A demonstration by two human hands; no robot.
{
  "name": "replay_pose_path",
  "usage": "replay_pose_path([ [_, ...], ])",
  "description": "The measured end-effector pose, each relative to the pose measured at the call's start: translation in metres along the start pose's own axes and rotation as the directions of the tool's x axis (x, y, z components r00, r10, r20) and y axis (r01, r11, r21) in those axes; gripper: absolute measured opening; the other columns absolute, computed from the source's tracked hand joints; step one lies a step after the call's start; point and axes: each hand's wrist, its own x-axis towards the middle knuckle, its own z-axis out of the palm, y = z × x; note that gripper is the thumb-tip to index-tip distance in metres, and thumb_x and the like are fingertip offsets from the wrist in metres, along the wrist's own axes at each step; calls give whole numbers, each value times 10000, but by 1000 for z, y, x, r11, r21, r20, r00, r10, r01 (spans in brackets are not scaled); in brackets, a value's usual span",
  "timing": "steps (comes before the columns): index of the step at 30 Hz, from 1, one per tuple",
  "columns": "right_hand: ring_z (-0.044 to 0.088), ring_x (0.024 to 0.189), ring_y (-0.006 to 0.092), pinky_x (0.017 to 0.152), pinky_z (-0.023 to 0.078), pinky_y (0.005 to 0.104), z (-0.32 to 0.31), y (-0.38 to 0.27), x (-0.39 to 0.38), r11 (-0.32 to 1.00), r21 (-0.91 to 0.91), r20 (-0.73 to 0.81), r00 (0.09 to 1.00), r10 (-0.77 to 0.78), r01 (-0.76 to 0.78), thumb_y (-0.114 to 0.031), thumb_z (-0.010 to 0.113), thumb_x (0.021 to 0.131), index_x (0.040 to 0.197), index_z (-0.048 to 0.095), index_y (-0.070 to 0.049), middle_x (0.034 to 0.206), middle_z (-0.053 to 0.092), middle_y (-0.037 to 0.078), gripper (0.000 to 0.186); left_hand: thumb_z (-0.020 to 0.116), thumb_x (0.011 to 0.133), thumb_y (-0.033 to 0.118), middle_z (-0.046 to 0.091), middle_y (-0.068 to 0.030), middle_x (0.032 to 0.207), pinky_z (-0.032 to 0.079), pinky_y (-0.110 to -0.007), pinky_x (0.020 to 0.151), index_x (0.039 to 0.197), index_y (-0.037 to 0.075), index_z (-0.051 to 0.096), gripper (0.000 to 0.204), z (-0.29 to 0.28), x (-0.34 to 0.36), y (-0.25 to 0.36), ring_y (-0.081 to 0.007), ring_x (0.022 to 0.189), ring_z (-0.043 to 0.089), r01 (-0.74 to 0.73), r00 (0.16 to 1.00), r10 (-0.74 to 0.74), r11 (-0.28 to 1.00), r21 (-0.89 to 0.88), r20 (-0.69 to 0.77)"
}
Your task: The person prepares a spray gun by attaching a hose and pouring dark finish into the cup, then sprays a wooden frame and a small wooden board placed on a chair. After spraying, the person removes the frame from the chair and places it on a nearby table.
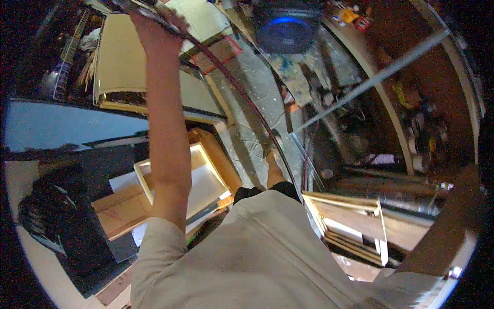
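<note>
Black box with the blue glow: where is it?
The black box sits at the head view's top edge, just right of centre, right of the left hand.

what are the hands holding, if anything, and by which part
The left hand seems to grip a long, thin, dark-red rod-like piece along its upper stretch in view. The right hand is too dark to tell.

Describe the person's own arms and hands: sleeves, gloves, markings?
Short, loose beige sleeves, no print visible; forearms bare below them. The left hand looks gloveless, though blurred. The right hand can't be made out in the dark.
</note>
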Motion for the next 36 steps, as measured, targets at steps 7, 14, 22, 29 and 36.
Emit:
replay_pose_path([
  [7, 589, 1164, 261, 1029, 443, 395, 197, -20, 45, 785, 615, 329, 930, -164, -79, -247, 751, 825, 1213, 625, -24, 1218, 647, 124, 465, 380, 995, 713, 570, -24, 681, 440, -316, 515, 949, 141, 593, 612, -33, -90, -156, -170, 568, 538, 401, 856, -342, 913, 80, -387],
  [14, 536, 1254, 275, 1064, 420, 435, 422, -86, -72, 638, 670, 519, 854, -37, -380, -328, 878, 782, 1516, 373, -16, 1548, 453, 162, 944, 303, 979, 767, 623, -52, 1072, 435, -378, 862, 1303, 105, 594, 792, -45, -103, -225, -202, 987, 559, 825, 554, -767, 557, 93, -324],
  [22, 677, 957, 229, 874, 535, 366, 484, -88, -34, 755, 351, 511, 789, 341, -553, -114, 722, 924, 1371, 518, 31, 1210, 704, 153, 513, 442, 921, 793, 612, -131, 1320, 383, -395, 1074, 1469, 76, 482, 904, -146, -23, -279, -272, 1250, 535, 438, 367, -783, 621, 650, 502],
  [29, 592, 732, 87, 632, 498, 234, 530, -126, -9, -417, 476, 743, 100, 662, -774, -44, 631, 928, 1424, 438, 33, 1156, 684, 147, 538, 952, 664, 347, 587, -242, 1362, 443, -430, 1082, 1500, -28, 374, 1084, -310, 267, -246, -303, 1302, 550, 117, 765, -644, 116, 986, -15],
  [36, 557, 722, 50, 632, 461, 213, 545, -174, 3, -387, 338, 602, -119, 790, -858, -114, 633, 950, 1381, 484, 10, 1122, 681, 95, 473, 982, 605, 296, 424, -202, 1542, 357, -425, 1173, 1537, -22, 313, 1190, -333, 458, -386, -323, 1421, 419, -271, 880, -320, 269, 924, 351],
])
